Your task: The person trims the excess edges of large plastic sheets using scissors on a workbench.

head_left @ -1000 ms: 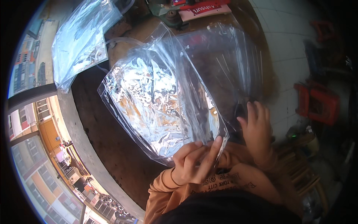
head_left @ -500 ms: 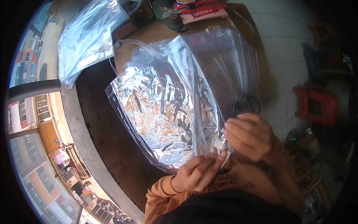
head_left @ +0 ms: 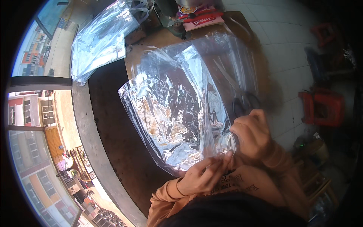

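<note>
A clear, shiny plastic bag [head_left: 177, 113] with a strap handle lies in front of me, its near right corner between my hands. My left hand [head_left: 202, 174] pinches the bag's near edge, thumb and fingers closed on it. At the bag's right edge, my right hand [head_left: 251, 130] is closed, its fingers bent onto the plastic near the corner. Just beyond my right hand rest scissors with dark handles [head_left: 245, 104], partly covered by clear film. Other clear plastic pieces [head_left: 236, 56] spread to the right of the bag.
Several clear bags [head_left: 100, 41] sit on the ledge [head_left: 85, 113] by the window at far left. A pink box [head_left: 203, 23] and a red-handled tool [head_left: 198, 17] lie at the table's far end. Red stools [head_left: 323, 108] stand on the tiled floor to the right.
My right hand's fingers have curled in more tightly at the bag's edge. The whole view has shifted slightly, while my left hand keeps its pinch.
</note>
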The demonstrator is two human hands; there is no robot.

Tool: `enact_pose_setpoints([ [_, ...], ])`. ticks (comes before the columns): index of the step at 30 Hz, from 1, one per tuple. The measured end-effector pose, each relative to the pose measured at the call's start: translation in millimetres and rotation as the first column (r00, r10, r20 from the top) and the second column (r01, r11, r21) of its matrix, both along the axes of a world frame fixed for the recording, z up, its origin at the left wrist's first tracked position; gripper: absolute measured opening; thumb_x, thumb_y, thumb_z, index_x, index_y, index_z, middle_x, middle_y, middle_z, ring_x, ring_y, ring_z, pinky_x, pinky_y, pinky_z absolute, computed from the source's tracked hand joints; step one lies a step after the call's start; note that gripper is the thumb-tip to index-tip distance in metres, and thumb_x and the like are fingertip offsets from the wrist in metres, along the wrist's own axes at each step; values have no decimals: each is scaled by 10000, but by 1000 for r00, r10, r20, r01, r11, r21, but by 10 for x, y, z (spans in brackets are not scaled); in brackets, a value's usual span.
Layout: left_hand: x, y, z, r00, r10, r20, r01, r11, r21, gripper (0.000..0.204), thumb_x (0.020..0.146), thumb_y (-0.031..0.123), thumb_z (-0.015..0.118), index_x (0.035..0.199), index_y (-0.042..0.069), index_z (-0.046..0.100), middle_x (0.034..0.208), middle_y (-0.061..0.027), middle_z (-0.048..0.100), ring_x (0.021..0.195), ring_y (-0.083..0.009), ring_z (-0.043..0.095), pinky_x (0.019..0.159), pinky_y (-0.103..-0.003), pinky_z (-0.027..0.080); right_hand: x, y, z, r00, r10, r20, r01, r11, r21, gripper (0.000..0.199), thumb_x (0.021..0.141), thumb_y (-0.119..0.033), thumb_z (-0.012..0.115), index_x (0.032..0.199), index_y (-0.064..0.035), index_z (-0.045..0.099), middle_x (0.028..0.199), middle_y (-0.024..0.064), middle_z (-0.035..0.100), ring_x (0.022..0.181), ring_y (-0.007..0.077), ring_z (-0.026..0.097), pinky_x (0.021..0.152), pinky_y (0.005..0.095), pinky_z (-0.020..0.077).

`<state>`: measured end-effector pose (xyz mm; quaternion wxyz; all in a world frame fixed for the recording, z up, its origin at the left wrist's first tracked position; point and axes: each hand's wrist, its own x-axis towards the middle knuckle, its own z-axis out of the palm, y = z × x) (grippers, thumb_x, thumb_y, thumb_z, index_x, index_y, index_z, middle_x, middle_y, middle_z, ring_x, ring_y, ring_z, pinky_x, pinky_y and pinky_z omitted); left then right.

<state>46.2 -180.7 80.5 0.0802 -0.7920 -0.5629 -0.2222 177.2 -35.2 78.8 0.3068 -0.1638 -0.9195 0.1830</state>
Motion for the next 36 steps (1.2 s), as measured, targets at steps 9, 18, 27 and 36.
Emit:
enact_pose_setpoints([
  [9, 96, -189, -10, 995, -97, -39, 97, 995, 11, 336, 676, 1, 603, 1008, 11, 656, 1046, 15, 601, 834, -100, 510, 726, -192, 446, -158, 1065, -597, 826, -552, -113, 554, 832, -19, 79, 790, -6, 556, 825, -40, 494, 733, 94, 577, 746, 285, 573, 708, 376, 418],
  [18, 187, 74, -301, 989, 146, 33, -148, 986, 73, 331, 728, 128, 585, 1045, 147, 680, 835, 45, 511, 863, -73, 490, 717, -231, 369, 484, 986, -581, 674, -737, 43, 727, 673, 136, 543, 787, -92, 647, 1265, 2, 406, 1262, 208, 409, 1076, 358, 512, 848, 322, 467],
  [27, 301, 488, -569, 997, -26, 66, 15, 988, 154, 294, 743, 228, 602, 1023, 241, 690, 762, 72, 425, 807, -63, 437, 740, -263, 292, -60, 424, -547, 935, -355, -2, 112, 300, -947, 195, 786, -37, 665, 957, 23, 592, 773, 67, 616, 690, 82, 591, 585, 220, 497],
  [36, 285, 537, -724, 985, -129, 111, 116, 986, 121, 196, 688, 221, 717, 877, 272, 698, 794, 59, 440, 829, -74, 450, 738, -262, 318, -227, 559, -616, 913, -376, 162, 357, 540, -762, 133, 785, -54, 653, 875, 3, 573, 737, 106, 630, 629, 168, 622, 545, 260, 483],
])
